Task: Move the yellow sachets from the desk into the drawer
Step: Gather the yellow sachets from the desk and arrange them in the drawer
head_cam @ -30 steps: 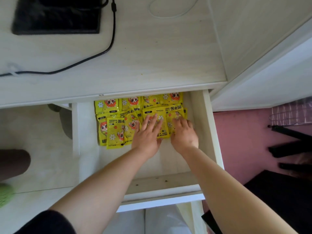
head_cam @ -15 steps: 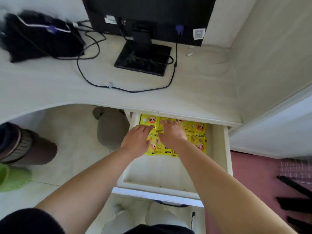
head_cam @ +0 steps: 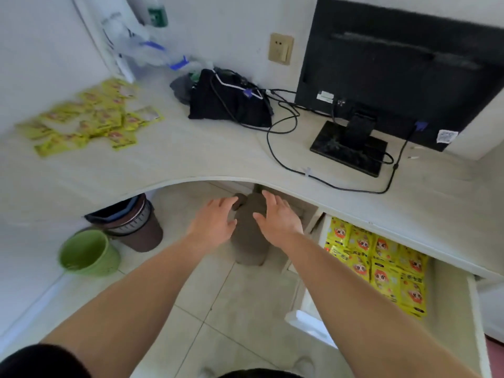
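Observation:
Several yellow sachets [head_cam: 84,118] lie scattered on the far left of the pale desk [head_cam: 191,154]. More yellow sachets [head_cam: 381,271] lie flat in the open white drawer [head_cam: 474,317] at the lower right. My left hand [head_cam: 212,222] and my right hand [head_cam: 278,219] hover side by side in the air under the desk's curved edge, left of the drawer. Both have relaxed, spread fingers and hold nothing.
A black monitor [head_cam: 395,64] on its stand [head_cam: 349,148] sits at the right of the desk, with cables trailing. A black bag [head_cam: 229,102] lies mid-desk. On the floor stand a green bucket [head_cam: 87,252], a brown bin [head_cam: 133,222] and a grey object [head_cam: 251,236].
Both hands have left the sachets in the drawer and moved up and to the left. The view has swung left, bringing the sachets on the desk into sight.

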